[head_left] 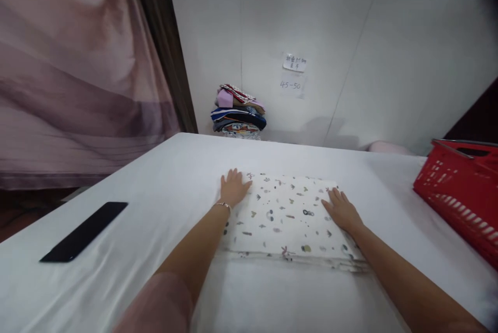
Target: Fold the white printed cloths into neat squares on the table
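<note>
A white printed cloth (288, 213), folded into a flat rectangle of several layers, lies on the white-covered table (163, 193). Small plant-like and other motifs dot its surface. My left hand (233, 188) rests flat with fingers spread at the cloth's far left corner; a bracelet circles that wrist. At the far right corner, my right hand (343, 210) lies palm down with its fingers stretched out over the edge. Neither hand grips anything. The layered fold edges show along the near side of the cloth.
A dark flat board (85, 232) lies on the left of the table. To the right stands a red plastic basket (459, 188). Behind the far edge is a stack of folded fabrics (238, 110). Handwritten paper notes (294, 63) are on the wall; a pink curtain (78, 73) hangs left.
</note>
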### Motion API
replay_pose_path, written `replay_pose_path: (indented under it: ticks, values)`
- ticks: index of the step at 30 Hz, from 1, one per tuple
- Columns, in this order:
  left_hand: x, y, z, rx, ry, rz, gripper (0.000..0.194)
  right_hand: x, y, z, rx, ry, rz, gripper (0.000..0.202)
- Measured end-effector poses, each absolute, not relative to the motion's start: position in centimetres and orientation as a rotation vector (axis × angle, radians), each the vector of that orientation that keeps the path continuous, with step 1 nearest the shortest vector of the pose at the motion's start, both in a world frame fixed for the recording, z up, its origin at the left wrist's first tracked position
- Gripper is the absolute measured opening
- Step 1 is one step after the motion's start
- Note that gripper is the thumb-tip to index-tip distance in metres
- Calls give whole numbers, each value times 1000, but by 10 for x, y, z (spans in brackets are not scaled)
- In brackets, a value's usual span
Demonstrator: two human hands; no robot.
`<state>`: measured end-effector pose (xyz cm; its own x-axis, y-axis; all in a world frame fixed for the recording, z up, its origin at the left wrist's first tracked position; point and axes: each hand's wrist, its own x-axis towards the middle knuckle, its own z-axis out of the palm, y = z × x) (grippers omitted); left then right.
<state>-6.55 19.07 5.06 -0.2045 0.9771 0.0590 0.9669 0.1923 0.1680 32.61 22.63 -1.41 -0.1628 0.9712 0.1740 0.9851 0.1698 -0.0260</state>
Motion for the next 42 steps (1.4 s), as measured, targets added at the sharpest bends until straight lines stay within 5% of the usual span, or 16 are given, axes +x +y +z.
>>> replay_pose_path:
  ticks: [6, 11, 25, 42]
  values:
    - [-79, 199, 28, 1870, 2377, 289, 75, 304, 219, 16, -2095, -2282, -42, 62]
    - [-80, 200, 26, 1904, 2392, 328, 73, 264, 242, 39, -1710, -2422, -55, 69]
    - [-79, 200, 27, 1916, 2396, 299, 74, 282, 278, 21, -1900, -2408, 158, 73]
    - [-76, 188, 47, 1866, 2346, 315, 70, 280, 176, 20, -1687, -2503, 202, 70]
